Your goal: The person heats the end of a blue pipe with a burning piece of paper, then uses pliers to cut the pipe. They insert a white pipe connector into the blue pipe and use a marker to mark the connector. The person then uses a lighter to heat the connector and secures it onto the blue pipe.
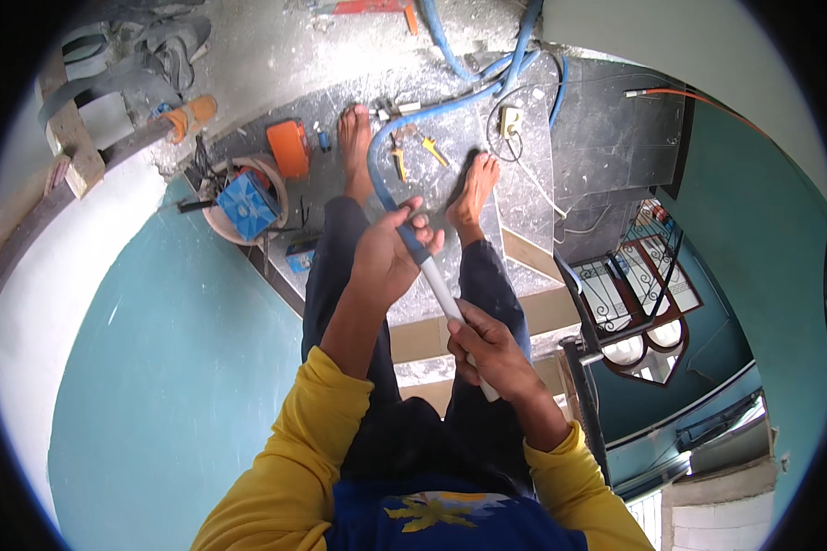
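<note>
A blue flexible hose (pixel 381 174) curves down from the far side of the floor to my hands. Its near end meets a straight white pipe (pixel 441 286); whether the pipe sits inside the hose I cannot tell. My left hand (pixel 390 253) is closed round the hose just beyond the joint, thumb and fingertips curled about it. Lower and to the right, my right hand (pixel 494 347) grips the white pipe, whose lower end (pixel 489 395) sticks out below the fist. Hose and pipe make one slanting line above my legs.
Between and beyond my bare feet lie yellow-handled pliers (pixel 435 151) and a white socket box (pixel 511 119) with a cable. At left stand an orange case (pixel 288 149) and a bucket (pixel 280 188) holding a blue box (pixel 246 204). Steps and a dark railing (pixel 586 376) drop away at right.
</note>
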Available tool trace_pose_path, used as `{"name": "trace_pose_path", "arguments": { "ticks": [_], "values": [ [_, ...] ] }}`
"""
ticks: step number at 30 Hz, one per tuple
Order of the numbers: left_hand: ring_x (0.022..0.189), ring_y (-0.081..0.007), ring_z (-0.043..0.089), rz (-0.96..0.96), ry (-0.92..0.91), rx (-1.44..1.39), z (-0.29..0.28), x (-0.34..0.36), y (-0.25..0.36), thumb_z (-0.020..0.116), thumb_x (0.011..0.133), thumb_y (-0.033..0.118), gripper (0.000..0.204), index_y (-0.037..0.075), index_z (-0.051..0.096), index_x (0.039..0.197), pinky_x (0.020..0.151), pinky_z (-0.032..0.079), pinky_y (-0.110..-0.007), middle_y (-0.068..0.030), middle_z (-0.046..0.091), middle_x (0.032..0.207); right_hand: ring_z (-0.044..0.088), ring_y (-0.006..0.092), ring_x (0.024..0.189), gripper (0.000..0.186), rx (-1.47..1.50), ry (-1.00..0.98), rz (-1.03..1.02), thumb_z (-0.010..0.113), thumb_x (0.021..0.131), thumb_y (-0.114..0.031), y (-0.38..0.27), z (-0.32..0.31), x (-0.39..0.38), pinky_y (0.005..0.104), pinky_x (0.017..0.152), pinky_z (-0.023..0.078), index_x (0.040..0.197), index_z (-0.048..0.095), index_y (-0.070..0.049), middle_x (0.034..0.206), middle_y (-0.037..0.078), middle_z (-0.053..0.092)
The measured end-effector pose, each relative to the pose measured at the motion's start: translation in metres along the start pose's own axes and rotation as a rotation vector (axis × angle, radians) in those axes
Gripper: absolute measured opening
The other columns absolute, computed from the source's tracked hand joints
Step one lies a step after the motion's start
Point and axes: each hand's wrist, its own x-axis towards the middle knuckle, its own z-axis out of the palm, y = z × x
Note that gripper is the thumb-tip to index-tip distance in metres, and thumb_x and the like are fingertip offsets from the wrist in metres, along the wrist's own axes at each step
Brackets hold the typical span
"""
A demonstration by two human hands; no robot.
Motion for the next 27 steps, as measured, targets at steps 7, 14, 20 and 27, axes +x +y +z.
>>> {"name": "trace_pose_path", "arguments": {
  "ticks": [7, 14, 20, 27],
  "values": [
    [0.074, -0.0160, 0.057, 0.022, -0.489, -0.175, -0.064, 0.024, -0.006, 0.043, 0.116, 0.040, 0.037, 0.004, 0.054, 0.118, 0.100, 0.055, -0.043, -0.0050, 0.055, 0.089, 0.070, 0.0449, 0.075, 0.042, -0.804, 0.305, -0.492, 0.059, 0.109, -0.015, 0.014, 0.019, 0.000, 0.0481, 0.068, 0.054, 0.146, 0.055, 0.003, 0.085, 0.027, 0.068],
    [0.108, -0.0290, 0.070, 0.204, 0.169, 0.013, -0.004, -0.028, -0.030, 0.045, 0.115, 0.042, 0.048, -0.003, 0.053, 0.130, 0.109, 0.054, -0.047, -0.0172, 0.066, 0.117, 0.072, 0.0447, 0.082, 0.042, -0.751, 0.280, -0.394, 0.056, 0.110, -0.015, 0.008, 0.021, -0.001, 0.0461, 0.070, 0.055, 0.148, 0.053, 0.003, 0.095, 0.030, 0.070],
    [0.110, -0.0295, 0.071, 0.231, 0.230, 0.132, -0.022, -0.034, -0.045, 0.053, 0.113, 0.036, 0.043, -0.005, 0.058, 0.126, 0.106, 0.056, -0.045, -0.0162, 0.069, 0.112, 0.073, 0.0456, 0.085, 0.044, -0.667, 0.228, -0.270, 0.057, 0.110, -0.016, -0.004, 0.022, 0.002, 0.0448, 0.071, 0.055, 0.150, 0.053, 0.002, 0.098, 0.031, 0.071],
    [0.096, -0.0229, 0.074, 0.405, 0.307, 0.262, -0.017, -0.019, -0.054, 0.057, 0.112, 0.031, 0.038, -0.007, 0.063, 0.114, 0.103, 0.061, -0.039, -0.0119, 0.070, 0.100, 0.071, 0.0464, 0.076, 0.047, -0.936, 0.270, -0.270, 0.059, 0.109, -0.018, -0.005, 0.022, 0.010, 0.0461, 0.065, 0.054, 0.153, 0.051, -0.004, 0.084, 0.026, 0.069]
  ]
}}
